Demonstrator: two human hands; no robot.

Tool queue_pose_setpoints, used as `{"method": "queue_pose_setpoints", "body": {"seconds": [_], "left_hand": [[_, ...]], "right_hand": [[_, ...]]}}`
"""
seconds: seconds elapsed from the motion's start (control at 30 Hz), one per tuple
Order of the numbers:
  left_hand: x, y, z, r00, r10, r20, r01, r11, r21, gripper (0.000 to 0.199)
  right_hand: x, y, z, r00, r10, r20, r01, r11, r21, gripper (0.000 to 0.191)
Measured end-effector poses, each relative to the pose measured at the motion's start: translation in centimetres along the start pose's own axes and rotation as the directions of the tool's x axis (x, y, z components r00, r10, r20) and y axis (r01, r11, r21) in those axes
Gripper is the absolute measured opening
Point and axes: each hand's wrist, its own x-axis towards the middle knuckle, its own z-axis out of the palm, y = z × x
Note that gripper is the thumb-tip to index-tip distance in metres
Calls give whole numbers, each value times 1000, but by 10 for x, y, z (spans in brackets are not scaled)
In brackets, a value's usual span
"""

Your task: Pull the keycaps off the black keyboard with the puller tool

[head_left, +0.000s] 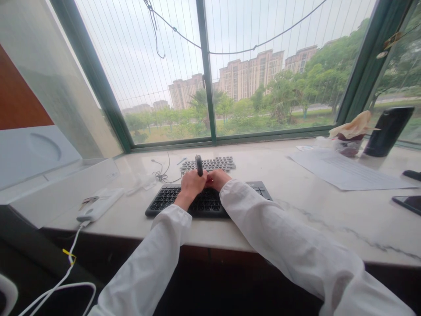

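A black keyboard [161, 199] lies near the counter's front edge; its key positions look like bare dark squares with pale outlines. Over its middle, my left hand [192, 182] is closed round a short black tool [199, 166] whose upper end sticks up; its lower end is hidden. My right hand [219, 179] meets the left one from the side, with its fingers bent inward. What those fingers pinch, if anything, is hidden. Just behind the keyboard sit rows of grey keycaps [223, 163], and a thin dark cable [161, 175] coils to their left.
On the left are a white power strip [101, 204] with a plugged-in cord and a white box [62, 193]. To the right lie paper sheets [348, 171], a wrapped cup [350, 138], a black cylinder [388, 131] and a phone [408, 204]. The window [213, 140] borders the back.
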Motion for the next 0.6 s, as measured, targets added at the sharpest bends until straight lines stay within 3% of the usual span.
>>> {"method": "queue_pose_setpoints", "body": {"seconds": [0.07, 0.13, 0.23, 0.33, 0.43, 0.6], "left_hand": [[3, 0, 5, 996, 91, -17, -92, 995, -31, 17], [6, 1, 9, 992, 123, -26, -125, 975, -186, 15], [7, 8, 16, 997, 72, 36, -45, 866, -498, 23], [6, 17, 22, 996, 56, 71, 4, 756, -654, 30], [5, 22, 27, 1000, -26, 8, 25, 724, -690, 36], [8, 21, 30, 972, -177, -154, 53, 805, -592, 32]], "right_hand": [[0, -1, -1, 1000, 18, -2, -18, 1000, -2, 12], [0, -3, -2, 999, 34, -5, -34, 999, -10, 10], [0, -4, -3, 999, 38, -10, -38, 999, -37, 7], [0, -5, -4, 998, 65, -16, -65, 998, -23, 6], [-1, -3, -8, 989, 146, 5, -146, 989, 21, 9], [-2, 2, -13, 975, 215, 63, -221, 969, 111, 20]]}}
